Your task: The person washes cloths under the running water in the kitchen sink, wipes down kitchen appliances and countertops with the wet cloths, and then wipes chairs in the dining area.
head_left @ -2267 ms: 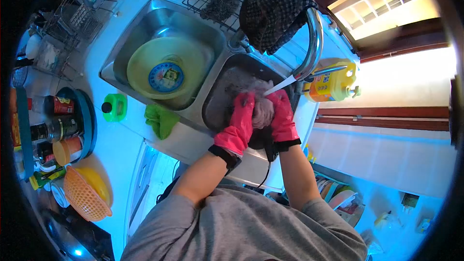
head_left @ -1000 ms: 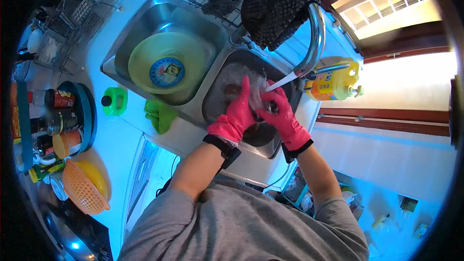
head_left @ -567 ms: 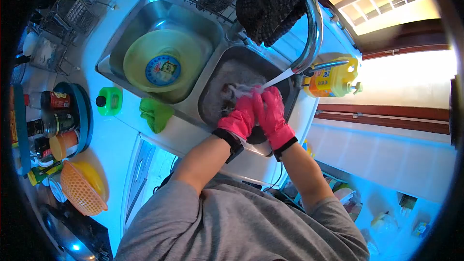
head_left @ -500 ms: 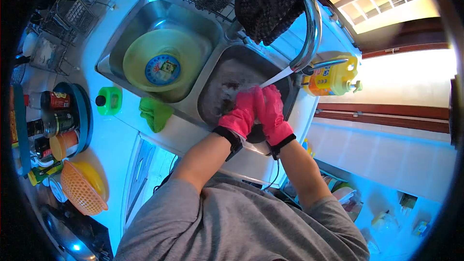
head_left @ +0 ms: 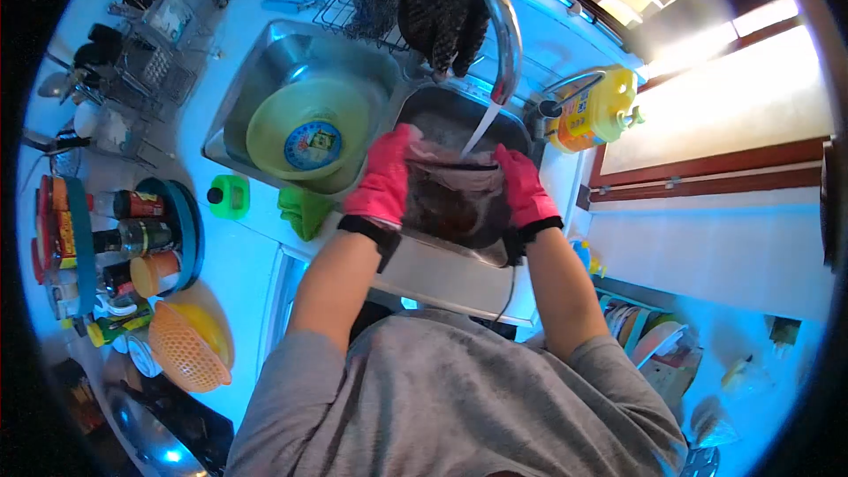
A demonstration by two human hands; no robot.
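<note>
Both my hands wear pink rubber gloves over the right-hand sink basin (head_left: pixel 415 234). A wet, pale, sheet-like piece with a dark band (head_left: pixel 455 164) spans the space between them; I cannot tell its kind. My left hand (head_left: pixel 385 178) has its fingers closed at the piece's left end. At the other end, my right hand (head_left: pixel 523 187) grips it with fingers bent inward. Water runs from the curved metal faucet (head_left: pixel 505 44) onto the piece's upper edge. Dark brownish areas show below the piece, inside the basin.
In the left basin sits a yellow-green bowl (head_left: pixel 265 141). A green cloth (head_left: pixel 305 212) and green bottle (head_left: pixel 229 197) lie along the front edge. A dark checked cloth (head_left: pixel 446 13) hangs over the faucet. A yellow jug (head_left: pixel 594 110) stands right; an orange colander (head_left: pixel 185 349) is at left.
My hands were close together under the water; now they are spread apart, left hand leftward and right hand rightward, with the pale piece stretched between them. The view has shifted slightly.
</note>
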